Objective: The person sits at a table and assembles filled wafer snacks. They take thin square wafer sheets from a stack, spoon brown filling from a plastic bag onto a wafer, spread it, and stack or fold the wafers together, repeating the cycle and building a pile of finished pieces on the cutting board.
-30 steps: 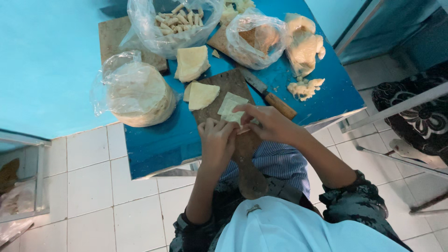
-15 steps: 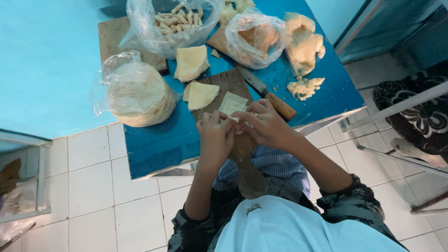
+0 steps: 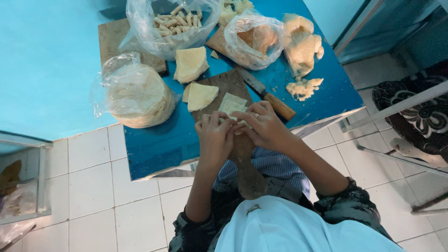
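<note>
A blue table (image 3: 154,144) fills the upper middle of the frame. On it a wooden board (image 3: 228,84) lies at centre, its handle reaching down toward the person. At left sits a bagged stack of round wrappers (image 3: 137,95); a knife (image 3: 270,98) lies right of the board. Both hands meet at centre: the left hand (image 3: 215,135) and right hand (image 3: 262,126) pinch a pale dough sheet (image 3: 232,105) over the board, fingers closed on it.

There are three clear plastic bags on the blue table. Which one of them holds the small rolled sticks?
The open bag at the far left edge, resting on a wooden board. The bag of flat round sheets sits nearer the hands, and the third bag holds brown triangular pieces.
</note>
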